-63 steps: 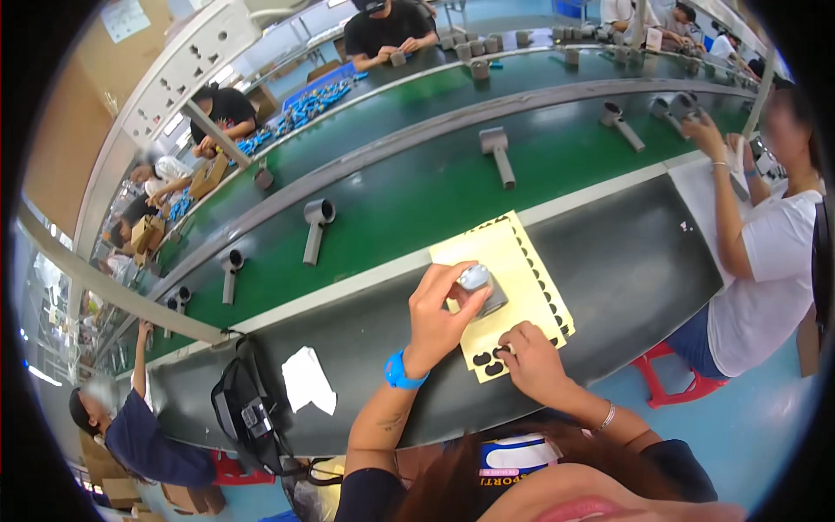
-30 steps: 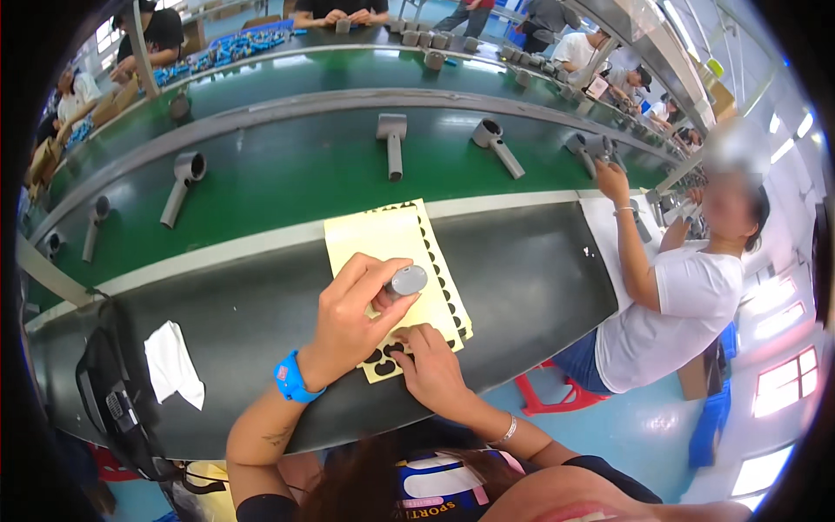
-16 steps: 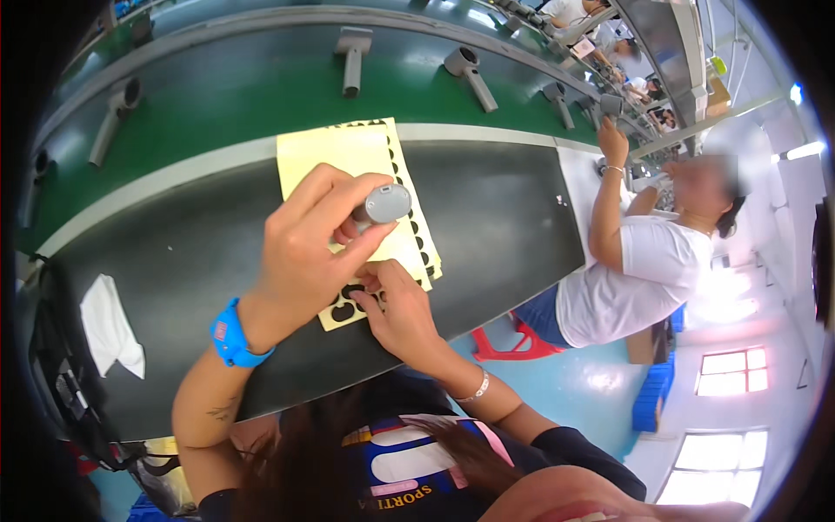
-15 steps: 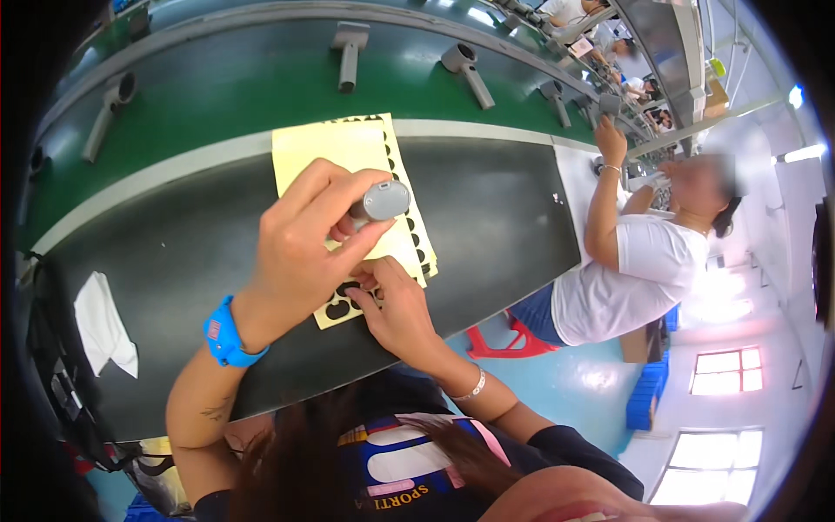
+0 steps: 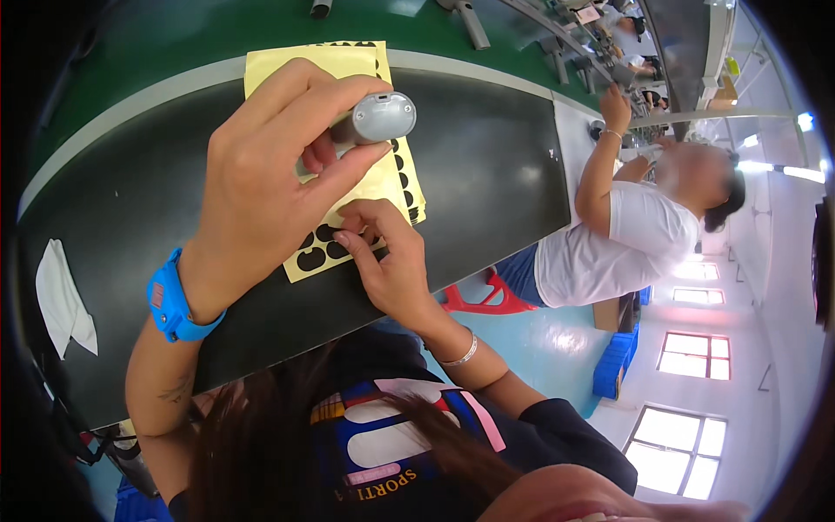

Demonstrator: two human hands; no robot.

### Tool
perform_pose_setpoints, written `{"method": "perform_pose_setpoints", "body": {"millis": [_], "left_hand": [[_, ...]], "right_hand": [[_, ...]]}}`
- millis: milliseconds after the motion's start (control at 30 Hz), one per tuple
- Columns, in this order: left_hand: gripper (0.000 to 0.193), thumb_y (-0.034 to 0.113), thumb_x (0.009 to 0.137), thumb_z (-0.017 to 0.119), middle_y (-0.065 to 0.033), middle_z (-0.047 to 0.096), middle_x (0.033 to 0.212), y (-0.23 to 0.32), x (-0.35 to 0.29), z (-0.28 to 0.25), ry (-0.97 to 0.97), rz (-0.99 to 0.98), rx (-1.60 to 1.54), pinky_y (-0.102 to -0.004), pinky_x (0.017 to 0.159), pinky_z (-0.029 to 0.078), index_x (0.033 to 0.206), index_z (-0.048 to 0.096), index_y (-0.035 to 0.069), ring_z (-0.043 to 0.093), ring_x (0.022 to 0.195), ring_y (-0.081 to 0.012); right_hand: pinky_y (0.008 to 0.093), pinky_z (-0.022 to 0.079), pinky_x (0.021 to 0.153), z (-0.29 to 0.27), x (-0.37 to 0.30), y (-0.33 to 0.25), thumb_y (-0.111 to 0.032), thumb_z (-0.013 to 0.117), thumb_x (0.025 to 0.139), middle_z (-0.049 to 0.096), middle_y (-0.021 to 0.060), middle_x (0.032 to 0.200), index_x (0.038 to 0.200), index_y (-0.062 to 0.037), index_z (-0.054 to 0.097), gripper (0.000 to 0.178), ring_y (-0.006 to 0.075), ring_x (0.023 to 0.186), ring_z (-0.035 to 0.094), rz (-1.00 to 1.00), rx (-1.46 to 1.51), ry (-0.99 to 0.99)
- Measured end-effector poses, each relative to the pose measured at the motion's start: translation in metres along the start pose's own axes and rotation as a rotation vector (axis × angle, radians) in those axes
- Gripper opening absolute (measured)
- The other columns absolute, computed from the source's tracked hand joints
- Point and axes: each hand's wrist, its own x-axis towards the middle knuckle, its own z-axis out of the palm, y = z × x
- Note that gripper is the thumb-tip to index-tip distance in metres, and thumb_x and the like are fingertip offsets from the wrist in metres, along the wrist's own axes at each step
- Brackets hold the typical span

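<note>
Holds grey part in the fingers of left hand, above yellow sheets lapping the table's far edge, blocking much of them. Has white cloth near the table's left end and green belt past the far edge, cut off at top. Bends right hand, with fingers narrow, over black stickers at the sheets' near end, hiding some; cannot tell of any grip there

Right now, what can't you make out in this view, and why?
In the head view:
Grey part: far end, hidden by its near end and the left hand.
Right hand: whether it holds anything, hidden by its own fingers.
Yellow sheet: partly covered by the left hand.
Grey tube: upper end, cut off by the picture's top edge.
</note>
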Motion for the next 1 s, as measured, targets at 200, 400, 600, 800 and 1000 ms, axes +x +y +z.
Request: {"method": "perform_pose_setpoints", "body": {"millis": [200,400,600,800,1000], "left_hand": [[0.031,-0.002,0.071,0.072,-0.0045,0.054,0.079,0.004,0.006,-0.003,0.019,0.015,0.007,-0.0227,0.05,0.043,0.1,0.065,0.004,0.052,0.056,-0.0112],[0.033,-0.003,0.071,0.073,-0.0055,0.055,0.081,0.006,0.007,-0.004,-0.018,-0.086,-0.012,-0.023,0.053,0.044,0.103,0.065,0.002,0.054,0.06,-0.0107],[0.034,-0.004,0.07,0.073,-0.0072,0.055,0.083,0.014,0.01,-0.003,-0.036,-0.082,0.042,-0.0227,0.054,0.044,0.103,0.065,0.001,0.054,0.061,-0.0117],[0.037,-0.005,0.073,0.071,-0.0104,0.057,0.1,0.017,0.006,0.0,-0.092,-0.153,-0.052,-0.0229,0.056,0.046,0.108,0.061,-0.001,0.057,0.067,-0.0122],[0.034,-0.002,0.077,0.07,-0.0093,0.06,0.102,0.028,0.006,-0.004,-0.146,-0.258,-0.064,-0.0219,0.059,0.049,0.11,0.06,-0.001,0.059,0.071,-0.0105]], "right_hand": [[0.0263,0.047,0.067,-0.012,-0.007,-0.002,0.004,0.067,0.077,0.059,0.0074,0.083,0.088,0.0001,0.063,0.013,0.0166,0.07,0.056,-0.03,0.065,-0.049],[0.0291,0.046,0.072,-0.029,-0.01,-0.018,0.007,0.066,0.076,0.059,0.0073,0.085,0.089,-0.0015,0.064,0.016,0.0205,0.078,0.058,-0.133,0.022,0.037],[0.0253,0.048,0.076,-0.043,-0.011,-0.026,0.006,0.061,0.082,0.059,0.009,0.089,0.091,0.0004,0.06,0.01,0.0155,0.08,0.06,0.123,0.354,0.094],[0.0272,0.048,0.073,-0.059,-0.008,-0.025,0.005,0.063,0.081,0.059,0.0091,0.09,0.088,-0.0004,0.062,0.009,0.0165,0.079,0.058,-0.099,0.156,0.135],[0.0278,0.047,0.066,-0.07,-0.003,-0.033,0.001,0.059,0.084,0.06,0.0084,0.087,0.092,-0.0015,0.063,0.01,0.018,0.075,0.06,-0.168,0.147,0.184]]}}
